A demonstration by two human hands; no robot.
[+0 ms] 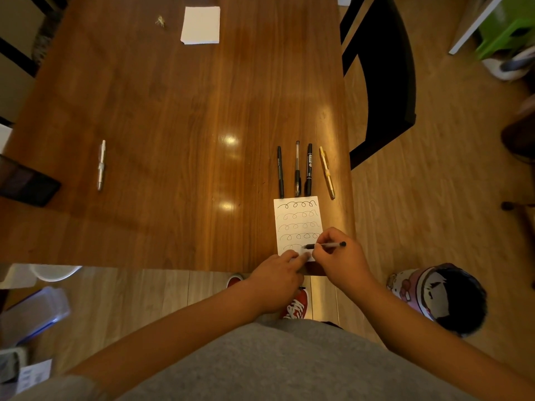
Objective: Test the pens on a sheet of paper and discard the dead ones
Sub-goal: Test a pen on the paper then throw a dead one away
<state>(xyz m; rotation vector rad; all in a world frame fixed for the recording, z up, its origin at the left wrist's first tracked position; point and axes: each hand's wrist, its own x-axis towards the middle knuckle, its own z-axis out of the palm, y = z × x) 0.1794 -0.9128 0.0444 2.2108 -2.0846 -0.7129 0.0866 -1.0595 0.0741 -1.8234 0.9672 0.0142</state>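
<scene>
White against the brown wood, the sheet of paper (298, 220) lies at the near edge of the desk (173, 125), directly in front of the person whose view I am watching, so both hands reach it without stretching. The left hand (278, 279) has its fingertips pressed on the sheet's bottom edge, which I take as a way to stop so small a sheet from sliding under the strokes. The right hand (338, 256) is closed in a writing grip round a pen (325, 245), tip on the paper and barrel slanting out to the right. The two hands sit close together, touching or nearly so; I cannot tell which. Four rows of loops cross the sheet and a fifth (292, 246) is begun just left of the tip, so I judge this test to be partway along its line. Just beyond the top of the sheet a row of four pens (309, 169) lies side by side, pointing along the desk; whether they are waiting or already tested I cannot tell. A white pen (101, 164) lies alone well off to the left, perhaps set apart on purpose. On the floor to the right stands a bin (440, 296) with a cartoon pattern, a likely place for the dead ones.
</scene>
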